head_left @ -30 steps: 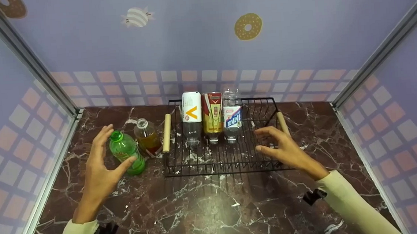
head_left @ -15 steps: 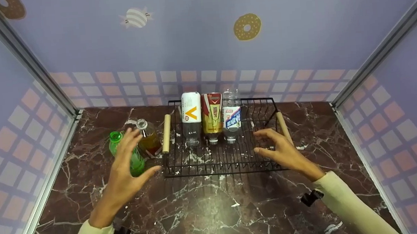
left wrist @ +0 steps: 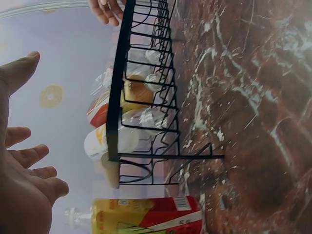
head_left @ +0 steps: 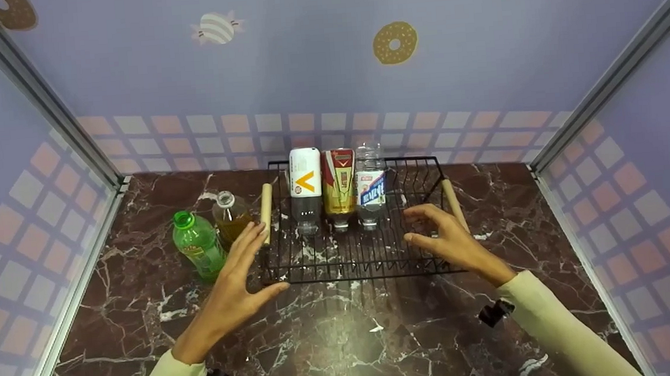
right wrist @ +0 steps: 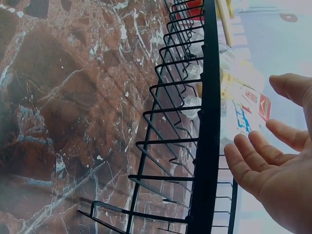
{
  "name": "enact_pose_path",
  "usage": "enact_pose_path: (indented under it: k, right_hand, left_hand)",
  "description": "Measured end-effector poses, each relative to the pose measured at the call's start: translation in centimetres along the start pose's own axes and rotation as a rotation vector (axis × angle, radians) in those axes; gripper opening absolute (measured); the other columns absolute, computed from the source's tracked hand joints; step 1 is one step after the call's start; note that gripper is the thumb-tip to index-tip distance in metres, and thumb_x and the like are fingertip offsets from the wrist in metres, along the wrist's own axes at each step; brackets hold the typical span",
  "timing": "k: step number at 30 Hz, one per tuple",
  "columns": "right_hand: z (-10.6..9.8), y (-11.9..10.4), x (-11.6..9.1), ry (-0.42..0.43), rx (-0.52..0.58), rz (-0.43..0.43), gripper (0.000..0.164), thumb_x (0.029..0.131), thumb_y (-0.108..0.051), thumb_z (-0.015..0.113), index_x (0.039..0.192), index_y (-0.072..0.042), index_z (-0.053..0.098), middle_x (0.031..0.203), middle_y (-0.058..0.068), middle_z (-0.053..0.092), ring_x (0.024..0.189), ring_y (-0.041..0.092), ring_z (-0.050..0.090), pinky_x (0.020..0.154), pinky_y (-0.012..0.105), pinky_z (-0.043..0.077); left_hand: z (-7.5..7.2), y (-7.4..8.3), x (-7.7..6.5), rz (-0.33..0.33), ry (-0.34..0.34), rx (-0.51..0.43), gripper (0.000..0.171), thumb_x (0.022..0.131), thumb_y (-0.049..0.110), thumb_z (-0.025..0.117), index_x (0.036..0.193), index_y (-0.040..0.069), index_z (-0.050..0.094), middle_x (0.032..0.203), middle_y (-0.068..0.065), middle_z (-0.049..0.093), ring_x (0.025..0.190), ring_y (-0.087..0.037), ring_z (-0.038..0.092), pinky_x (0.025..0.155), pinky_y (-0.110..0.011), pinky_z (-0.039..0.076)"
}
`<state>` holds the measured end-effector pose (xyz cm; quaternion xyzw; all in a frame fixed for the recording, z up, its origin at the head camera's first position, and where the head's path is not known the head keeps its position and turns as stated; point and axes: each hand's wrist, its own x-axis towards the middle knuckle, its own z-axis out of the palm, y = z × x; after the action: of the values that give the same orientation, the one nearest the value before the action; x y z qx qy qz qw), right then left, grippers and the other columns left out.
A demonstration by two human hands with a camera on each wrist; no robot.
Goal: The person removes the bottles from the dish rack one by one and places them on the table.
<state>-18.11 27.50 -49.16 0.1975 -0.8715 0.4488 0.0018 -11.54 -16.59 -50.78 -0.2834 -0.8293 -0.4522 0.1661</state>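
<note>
My left hand [head_left: 233, 298], fingers spread and holding nothing, is in front of the left end of a black wire rack [head_left: 369, 262]; its fingertips overlap the lower end of the left wooden handle [head_left: 267, 207] in the head view. The right hand [head_left: 454, 241] hovers by the rack's right end with loosely bent fingers, thumb apart, nothing between them. Inside the rack three bottles lean in a row, necks toward me: one with a white label [head_left: 305, 181], one red and gold [head_left: 339, 182], one clear with a blue-and-white label [head_left: 371, 188].
Left of the rack a green bottle [head_left: 199, 244] and an uncapped-looking bottle [head_left: 229, 216] of amber look stand upright on the dark marbled tabletop [head_left: 345, 340]. A right wooden handle [head_left: 454, 203] tops the rack's far side. Patterned panels [head_left: 303, 66] enclose the table.
My left hand has moved right and toward me, away from the green bottle to the rack's left end. The right hand has barely moved; the bottles stay in place.
</note>
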Motion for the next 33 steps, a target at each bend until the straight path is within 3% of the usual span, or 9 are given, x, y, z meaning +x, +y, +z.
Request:
enact_pose_path:
  k: [4,9,19,21,25,26,28,31,33]
  right_hand:
    - [0.0,0.3,0.6,0.036,-0.037,0.000,0.048,0.098,-0.010,0.085,0.141,0.002,0.068,0.138,0.017,0.072,0.128,0.037,0.067,0.110,0.059,0.056]
    - [0.0,0.6,1.0,0.028,-0.020,0.019,0.052,0.098,-0.014,0.085,0.144,0.003,0.066,0.141,0.018,0.070,0.131,0.038,0.065,0.114,0.056,0.053]
    - [-0.1,0.7,2.4,0.012,-0.037,0.062,0.055,0.101,-0.017,0.082,0.148,0.003,0.062,0.145,0.022,0.066,0.134,0.039,0.062,0.118,0.058,0.049]
    - [-0.2,0.7,2.9,0.013,-0.062,0.054,0.055,0.101,-0.018,0.082,0.148,0.003,0.062,0.144,0.023,0.067,0.132,0.040,0.063,0.123,0.060,0.042]
    - [-0.3,0.9,4.0,0.020,-0.116,0.047,0.055,0.102,-0.023,0.081,0.148,0.001,0.063,0.143,0.022,0.068,0.128,0.041,0.065,0.134,0.065,0.014]
    - [-0.3,0.9,4.2,0.019,-0.112,0.053,0.055,0.102,-0.024,0.081,0.148,0.001,0.063,0.143,0.022,0.068,0.128,0.041,0.065,0.133,0.066,0.013]
    - [-0.3,1.0,4.6,0.013,-0.086,0.069,0.056,0.102,-0.024,0.081,0.149,0.001,0.062,0.145,0.021,0.067,0.130,0.042,0.064,0.132,0.065,0.021]
    - [-0.1,1.2,4.9,0.005,-0.030,0.099,0.058,0.102,-0.024,0.081,0.150,0.001,0.061,0.148,0.021,0.064,0.132,0.041,0.062,0.121,0.060,0.044]
    - [-0.1,1.4,5.1,0.003,0.004,0.112,0.059,0.102,-0.023,0.081,0.151,0.002,0.060,0.150,0.022,0.063,0.134,0.042,0.060,0.117,0.059,0.049]
  left_hand:
    - [0.6,-0.5,-0.1,-0.026,-0.032,-0.008,0.099,0.080,0.014,0.098,0.160,-0.010,0.046,0.172,-0.027,0.037,0.159,-0.050,0.031,0.133,-0.053,0.026]
    - [1.2,-0.8,-0.2,-0.069,-0.066,-0.021,0.102,0.080,0.014,0.099,0.161,-0.010,0.043,0.172,-0.033,0.033,0.159,-0.054,0.031,0.126,-0.073,0.030]
    - [2.1,-1.2,-0.2,-0.161,-0.099,-0.045,0.108,0.077,0.014,0.101,0.163,-0.010,0.041,0.174,-0.031,0.030,0.161,-0.055,0.025,0.129,-0.073,0.025]
    - [2.3,-1.2,-0.2,-0.168,-0.096,-0.049,0.108,0.077,0.013,0.101,0.163,-0.010,0.041,0.175,-0.031,0.029,0.162,-0.055,0.024,0.129,-0.074,0.025]
    - [2.6,-1.4,-0.4,-0.180,-0.080,-0.059,0.107,0.077,0.011,0.101,0.164,-0.009,0.041,0.175,-0.031,0.027,0.162,-0.055,0.022,0.128,-0.074,0.025]
    - [2.7,-1.5,-0.5,-0.183,-0.074,-0.062,0.107,0.077,0.011,0.101,0.164,-0.008,0.041,0.176,-0.031,0.026,0.162,-0.055,0.023,0.128,-0.074,0.026]
    - [2.9,-1.5,-0.6,-0.193,-0.064,-0.069,0.108,0.076,0.010,0.101,0.164,-0.007,0.041,0.177,-0.030,0.024,0.163,-0.054,0.022,0.128,-0.073,0.026]
    - [3.2,-1.7,-0.6,-0.203,-0.051,-0.075,0.109,0.075,0.010,0.101,0.165,-0.007,0.041,0.178,-0.029,0.021,0.164,-0.052,0.021,0.129,-0.072,0.025]
    - [3.3,-1.7,-0.6,-0.218,-0.051,-0.071,0.111,0.075,0.011,0.102,0.166,-0.005,0.040,0.179,-0.028,0.019,0.164,-0.051,0.019,0.129,-0.072,0.024]
